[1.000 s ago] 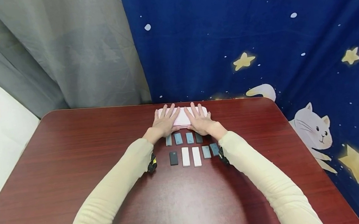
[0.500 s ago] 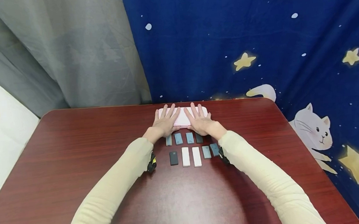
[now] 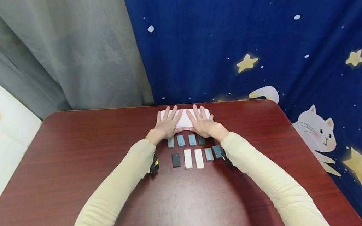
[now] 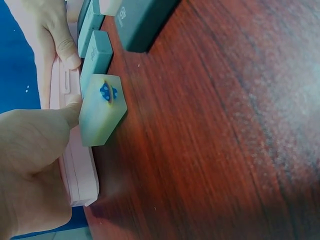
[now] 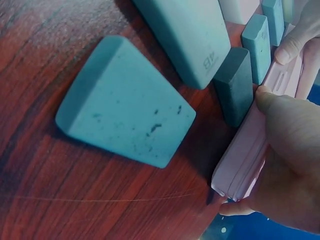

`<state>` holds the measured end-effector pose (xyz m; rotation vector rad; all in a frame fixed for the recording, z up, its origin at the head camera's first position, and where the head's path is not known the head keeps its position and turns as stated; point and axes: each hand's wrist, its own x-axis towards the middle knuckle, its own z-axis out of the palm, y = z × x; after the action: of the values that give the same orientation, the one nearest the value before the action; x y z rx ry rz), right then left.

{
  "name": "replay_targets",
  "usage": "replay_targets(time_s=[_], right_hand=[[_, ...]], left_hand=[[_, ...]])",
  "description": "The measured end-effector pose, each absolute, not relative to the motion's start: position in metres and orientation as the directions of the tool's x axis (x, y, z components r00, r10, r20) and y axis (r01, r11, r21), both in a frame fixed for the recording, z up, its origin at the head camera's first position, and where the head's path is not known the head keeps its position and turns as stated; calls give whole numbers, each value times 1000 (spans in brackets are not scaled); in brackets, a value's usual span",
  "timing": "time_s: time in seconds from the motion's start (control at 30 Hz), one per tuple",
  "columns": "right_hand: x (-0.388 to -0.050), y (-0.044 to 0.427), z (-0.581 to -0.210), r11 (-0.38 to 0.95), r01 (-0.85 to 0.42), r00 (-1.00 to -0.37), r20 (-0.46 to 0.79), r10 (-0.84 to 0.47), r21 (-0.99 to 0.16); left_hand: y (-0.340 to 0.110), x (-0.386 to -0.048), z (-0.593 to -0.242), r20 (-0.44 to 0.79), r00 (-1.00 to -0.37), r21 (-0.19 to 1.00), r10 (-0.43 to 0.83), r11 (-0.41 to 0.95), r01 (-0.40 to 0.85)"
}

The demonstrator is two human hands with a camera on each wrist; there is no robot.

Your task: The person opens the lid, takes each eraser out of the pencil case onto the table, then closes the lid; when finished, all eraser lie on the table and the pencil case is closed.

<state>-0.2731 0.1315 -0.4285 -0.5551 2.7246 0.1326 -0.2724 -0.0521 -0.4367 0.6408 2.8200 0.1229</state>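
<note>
A flat pink case (image 3: 184,120), shaped like a pencil box, lies near the table's far edge. Spread over its left part is my left hand (image 3: 167,125), fingers straight. My right hand (image 3: 203,125) rests likewise on the right part. Both thumbs lie along the near side, as the left wrist view shows. Just in front stands a row of erasers, including a pale greenish one (image 4: 100,112) close to the left thumb and a dark one (image 5: 235,85) near the right. A nearer row has a black eraser (image 3: 176,160), two white ones (image 3: 188,159) and two blue ones (image 3: 209,154).
The reddish-brown table (image 3: 127,202) extends around the erasers on every side. Behind its far edge hang a grey curtain (image 3: 93,56) and a blue star-patterned curtain (image 3: 195,48). A black wrist strap (image 3: 154,164) sits over the left sleeve.
</note>
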Motion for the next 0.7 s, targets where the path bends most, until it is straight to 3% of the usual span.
replay_targets(time_s=[0.33, 0.7], right_hand=[[-271, 135, -424, 911, -413, -848, -370, -379, 14], [-270, 140, -423, 884, -443, -817, -338, -467, -149]], left_hand=[[-52, -274, -439, -215, -866, 150, 451, 892, 427], [-62, -269, -442, -83, -879, 295, 469, 854, 428]])
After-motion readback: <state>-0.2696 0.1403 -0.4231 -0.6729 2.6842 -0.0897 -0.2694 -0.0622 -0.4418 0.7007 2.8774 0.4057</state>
